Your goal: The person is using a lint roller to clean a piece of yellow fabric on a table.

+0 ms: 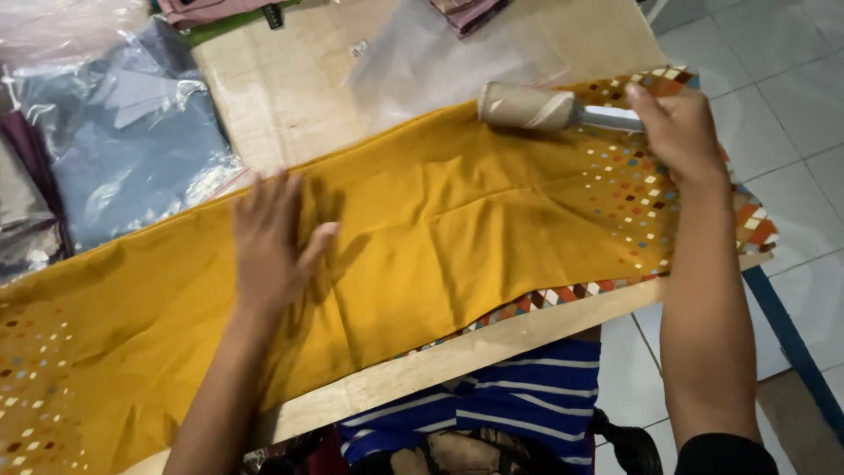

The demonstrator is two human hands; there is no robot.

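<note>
Rolling a lint roller over a folded mustard cloth on a wooden table.

Left hand [271, 239] laid flat and spread, fingers apart, palm pressing the smooth mustard-yellow cloth [440, 229] near its middle. Right hand [678, 132] wrapped in a closed grip around the pale handle of a lint roller [527, 106], its beige cylindrical, paper-wrapped head resting on the far edge of the cloth. Cloth stretched long and narrow across the pale, rough-grained wooden tabletop [290, 88], soft creases fanning from under the flat palm, both ends speckled with small diamond shapes in orange, white and blue, a checkered border showing at the near edge. Beyond the cloth, a crinkled, glossy clear plastic bag [440, 62] lying flat; at far left, folded grey-blue fabric in shiny plastic wrap [132, 141].
</note>
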